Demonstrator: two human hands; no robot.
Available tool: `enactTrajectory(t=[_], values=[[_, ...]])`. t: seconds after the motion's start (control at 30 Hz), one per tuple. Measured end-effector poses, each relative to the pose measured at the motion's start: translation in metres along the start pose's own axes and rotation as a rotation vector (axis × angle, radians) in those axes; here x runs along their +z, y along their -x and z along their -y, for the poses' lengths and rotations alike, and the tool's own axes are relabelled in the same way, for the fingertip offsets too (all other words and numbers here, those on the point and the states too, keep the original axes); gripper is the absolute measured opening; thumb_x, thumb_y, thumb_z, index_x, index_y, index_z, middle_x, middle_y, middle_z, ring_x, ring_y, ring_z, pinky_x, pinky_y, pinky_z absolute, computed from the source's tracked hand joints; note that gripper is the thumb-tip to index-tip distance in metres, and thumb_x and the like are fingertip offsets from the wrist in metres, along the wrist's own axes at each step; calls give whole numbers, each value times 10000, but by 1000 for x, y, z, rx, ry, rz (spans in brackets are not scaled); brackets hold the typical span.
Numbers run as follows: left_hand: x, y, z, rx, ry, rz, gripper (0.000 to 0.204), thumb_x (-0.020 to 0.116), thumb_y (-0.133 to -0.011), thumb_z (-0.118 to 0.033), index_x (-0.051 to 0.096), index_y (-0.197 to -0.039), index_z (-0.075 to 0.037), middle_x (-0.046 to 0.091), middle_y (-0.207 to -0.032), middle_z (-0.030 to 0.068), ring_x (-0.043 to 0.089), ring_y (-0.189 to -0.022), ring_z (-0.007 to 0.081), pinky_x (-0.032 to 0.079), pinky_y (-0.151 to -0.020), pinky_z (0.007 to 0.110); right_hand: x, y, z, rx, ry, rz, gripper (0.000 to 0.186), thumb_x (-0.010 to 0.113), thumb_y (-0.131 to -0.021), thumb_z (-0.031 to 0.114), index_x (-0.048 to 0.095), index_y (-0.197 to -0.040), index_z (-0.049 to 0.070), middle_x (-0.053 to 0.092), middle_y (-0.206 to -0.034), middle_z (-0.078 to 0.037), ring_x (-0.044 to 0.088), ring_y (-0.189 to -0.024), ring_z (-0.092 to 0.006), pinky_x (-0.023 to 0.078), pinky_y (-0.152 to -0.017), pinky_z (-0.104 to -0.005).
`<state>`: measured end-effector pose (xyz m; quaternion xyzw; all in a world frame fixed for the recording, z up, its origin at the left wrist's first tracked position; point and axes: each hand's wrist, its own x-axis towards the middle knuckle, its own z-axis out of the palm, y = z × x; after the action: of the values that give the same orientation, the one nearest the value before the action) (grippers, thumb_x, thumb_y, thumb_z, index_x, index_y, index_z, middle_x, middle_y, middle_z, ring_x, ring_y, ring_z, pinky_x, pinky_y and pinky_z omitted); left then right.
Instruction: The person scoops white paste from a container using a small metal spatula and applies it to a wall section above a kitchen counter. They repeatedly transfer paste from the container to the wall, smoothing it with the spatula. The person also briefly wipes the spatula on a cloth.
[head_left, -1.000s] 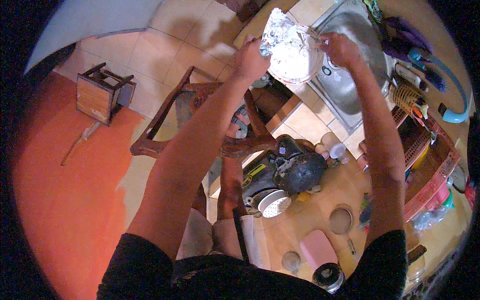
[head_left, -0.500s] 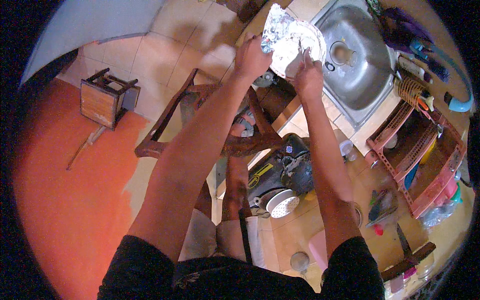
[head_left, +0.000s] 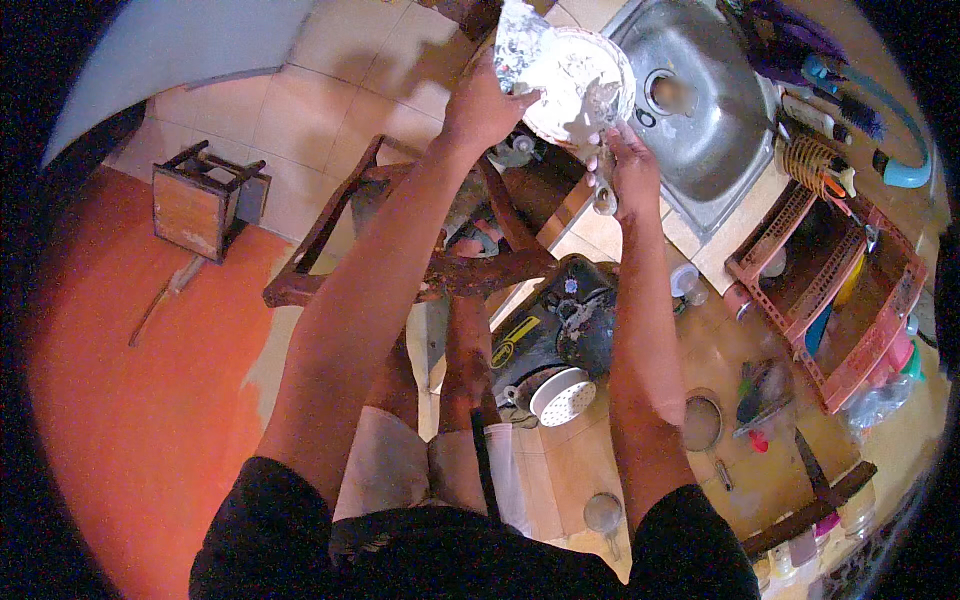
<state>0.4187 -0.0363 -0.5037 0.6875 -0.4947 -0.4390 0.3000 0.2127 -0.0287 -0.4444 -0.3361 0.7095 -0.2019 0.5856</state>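
Gripping the round white container left-side in left hand, pointing a firmly held utensil lengthwise forward from right hand over its near-right rim.

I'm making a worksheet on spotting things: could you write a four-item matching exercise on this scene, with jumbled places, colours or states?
1. Right hand
2. Sink
3. Rack
4. Stool

A. Left of both hands
B. Gripping a utensil
C. Pinkish red
D. Silver-grey, round drain showing

Pairs: 1-B, 2-D, 3-C, 4-A
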Motion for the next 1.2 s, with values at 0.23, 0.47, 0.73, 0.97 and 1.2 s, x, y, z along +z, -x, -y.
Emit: enactTrajectory(t=[0.23,0.47,0.73,0.97,1.2], values=[[-27,66,-56,-221,-216,369,383,470,-881,-237,478,-1190,-10,583,-1048,276,552,-989,442,430,-878,512,10,5,-4,37,-416,39,374,445,-931,134,421,-1288,26,579,-822,-52,516,-559,-138,446,-450,-286],[-13,80,-60,83,-144,321,414,501,-839,-116,464,-1227,24,579,-1055,280,553,-996,425,432,-896,457,22,5,-17,-142,19,-90,333,467,-915,142,537,-1219,25,581,-737,-42,512,-536,-128,421,-455,-285],[15,84,-58,62,-24,361,424,520,-831,-124,487,-1210,62,575,-1050,291,558,-996,407,435,-893,437,2,-22,-41,-479,643,-73,268,480,-873,163,644,-1028,19,550,-612,-47,483,-476,-135,395,-445,-301],[22,81,-58,46,-40,375,375,552,-784,-109,534,-1103,86,592,-974,301,572,-955,416,444,-859,458,23,14,-14,-178,306,-146,283,516,-849,178,657,-1010,-8,567,-630,-57,498,-511,-146,410,-483,-316],[35,75,-60,-28,1,436,360,533,-761,-90,534,-1082,71,594,-968,303,570,-965,424,446,-852,477,24,39,5,-113,394,-181,274,491,-829,129,637,-998,-29,613,-761,-297,624,-699,-388,459,-669,-439]])
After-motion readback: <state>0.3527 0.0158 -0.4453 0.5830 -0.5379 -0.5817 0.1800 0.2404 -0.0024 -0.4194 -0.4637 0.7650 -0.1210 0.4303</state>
